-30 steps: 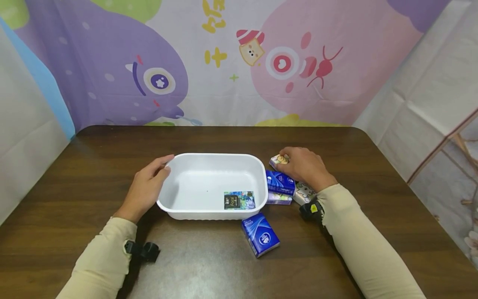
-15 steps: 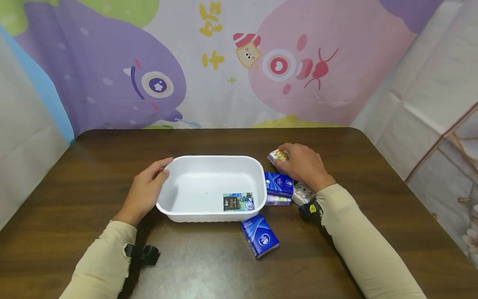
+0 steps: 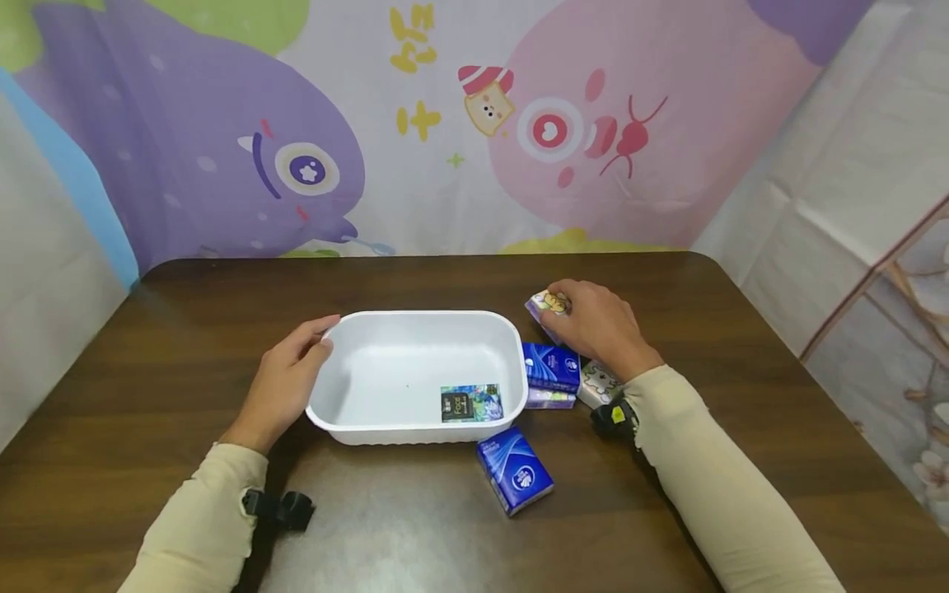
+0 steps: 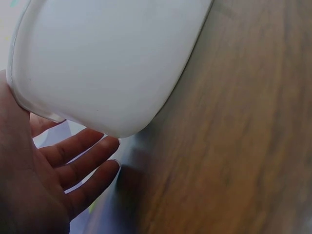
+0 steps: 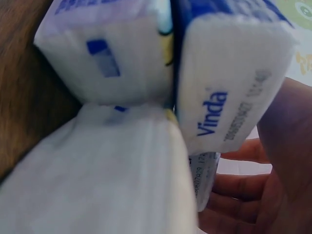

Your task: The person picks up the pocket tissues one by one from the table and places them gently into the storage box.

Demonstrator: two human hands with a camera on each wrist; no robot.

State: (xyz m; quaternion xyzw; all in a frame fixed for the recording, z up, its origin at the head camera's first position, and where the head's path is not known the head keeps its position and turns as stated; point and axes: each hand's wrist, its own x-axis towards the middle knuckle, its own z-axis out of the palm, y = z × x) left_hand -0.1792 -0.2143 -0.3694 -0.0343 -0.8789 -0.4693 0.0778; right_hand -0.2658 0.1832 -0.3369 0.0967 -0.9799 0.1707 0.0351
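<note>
My left hand (image 3: 280, 383) holds the left end of a white plastic basin (image 3: 417, 435) by its rim. In the left wrist view, the thumb side of the hand (image 4: 34, 175) is at the basin rim (image 4: 36, 108), with other fingers spread by the outer wall. Beyond the basin's far right corner, my right hand (image 3: 599, 325) pinches a small tissue pack (image 3: 546, 306) with a yellow cartoon on top. In the right wrist view, the fingers (image 5: 241, 187) show behind a blue Vinda tissue pack (image 5: 229, 83), and the held pack (image 5: 204, 178) is mostly hidden.
Right of the basin lie a blue tissue pack (image 3: 552, 367), a purple-edged pack (image 3: 550, 399) partly under it and a white cartoon pack (image 3: 597, 383). Another blue pack (image 3: 515, 471) sits at the basin's near right corner. Inside the basin is a dark, colourful Face tissue pack (image 3: 472, 403).
The right hand has shifted slightly with the small tissue pack, which now shows tilted a bit more. The left hand stays at the basin, and the whole view has drifted slightly.
</note>
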